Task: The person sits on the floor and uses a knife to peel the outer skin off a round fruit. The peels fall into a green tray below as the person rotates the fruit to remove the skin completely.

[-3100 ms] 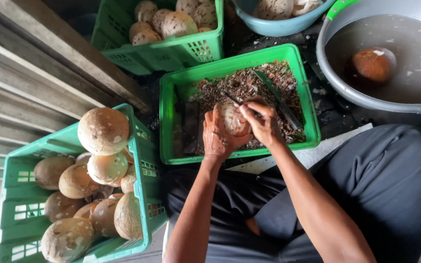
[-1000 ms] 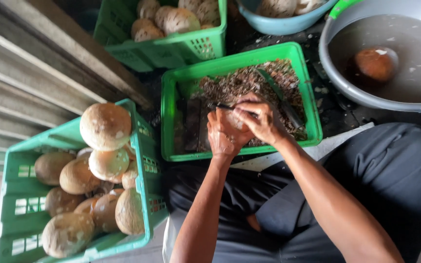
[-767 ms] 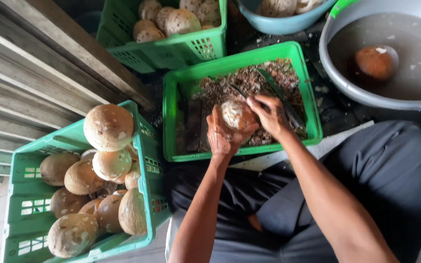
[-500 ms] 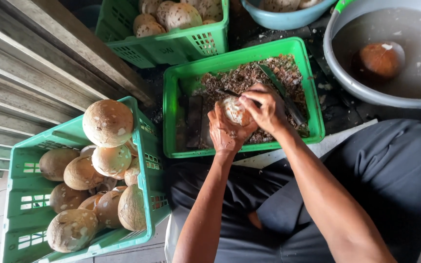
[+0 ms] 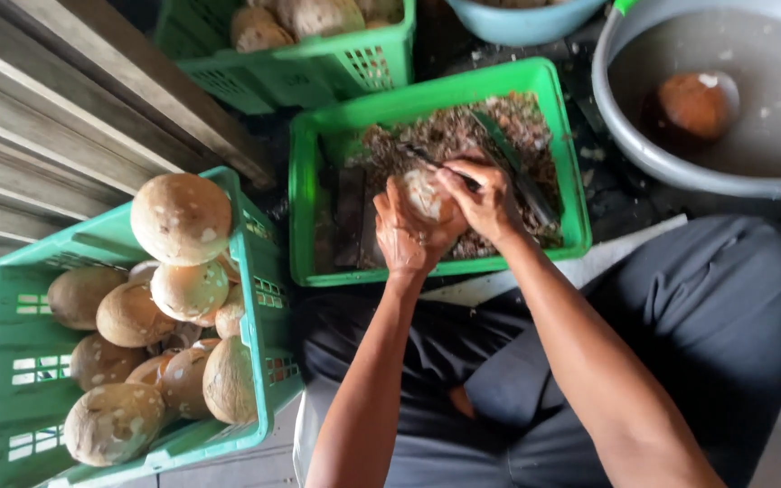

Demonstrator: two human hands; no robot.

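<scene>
Left hand (image 5: pixel 406 237) cups coconut (image 5: pixel 426 193) (right hand (image 5: pixel 484 201) grips blade (image 5: pixel 434 163))

- No packages, labels, signs or screens show anywhere in the head view
- Nothing wrapped, boxed or printed lies among the things in front of the person

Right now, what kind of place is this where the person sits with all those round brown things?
Probably a small coconut-peeling work spot. Green crates hold husked coconuts, a tray catches brown shavings, and a grey tub holds one peeled nut.
</scene>
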